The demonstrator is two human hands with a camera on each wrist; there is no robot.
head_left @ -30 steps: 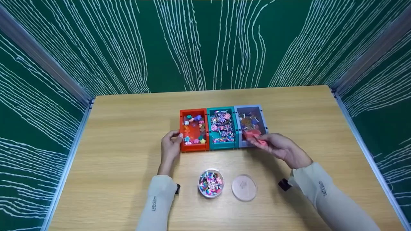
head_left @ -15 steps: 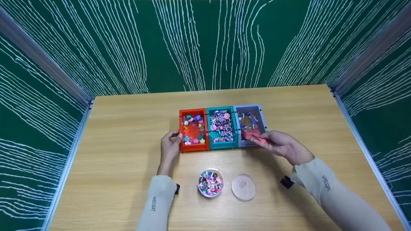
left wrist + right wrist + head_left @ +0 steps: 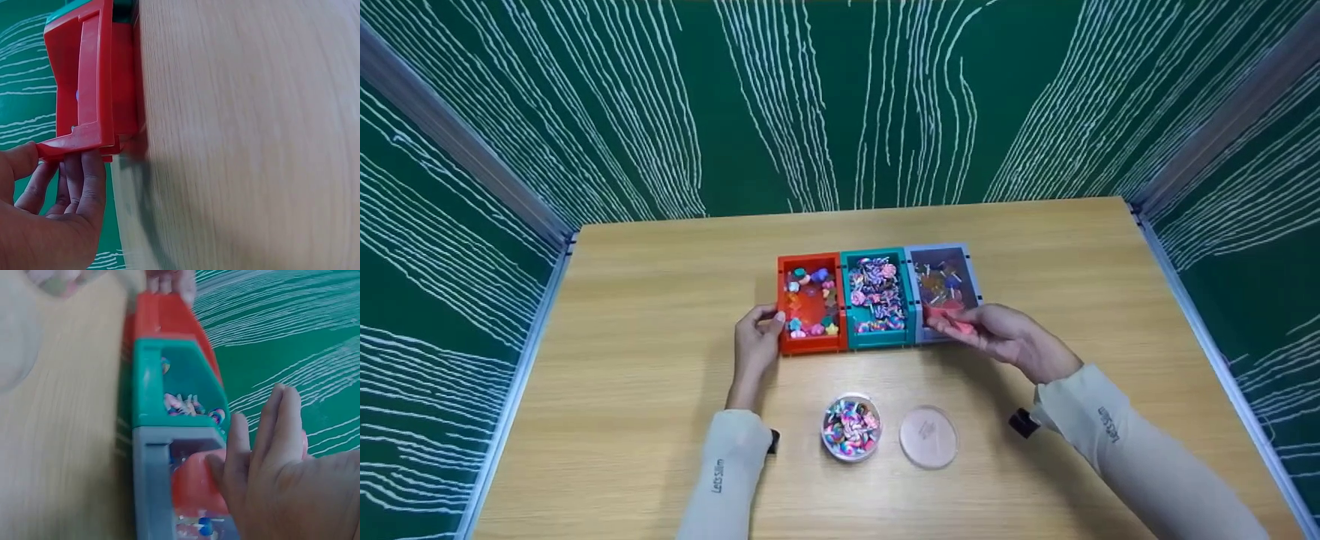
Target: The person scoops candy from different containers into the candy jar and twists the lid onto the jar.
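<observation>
Three small bins stand joined in a row: a red bin (image 3: 814, 345), a teal bin (image 3: 881, 340) and a lavender-grey bin (image 3: 153, 489). My left hand (image 3: 755, 343) grips the outer side wall of the red bin, thumb over the rim and fingers against the outside in the left wrist view. My right hand (image 3: 1024, 341) holds a pink scoop (image 3: 194, 486), its bowl down inside the lavender-grey bin among small lollipop-like charms (image 3: 941, 281). The scoop's handle is mostly hidden by the hand.
Nearer the body, a round clear tub (image 3: 852, 427) full of colourful candy-like charms stands on the wooden table (image 3: 622, 360), a round clear lid (image 3: 928, 437) beside it. Striped candy-like charms lie in the teal bin; small coloured charms lie in the red one. Green panels (image 3: 780, 172) enclose the table.
My right hand and the pink scoop have shifted slightly within the lavender-grey bin, the wrist moving a little right, then back left. My left hand stays on the red bin.
</observation>
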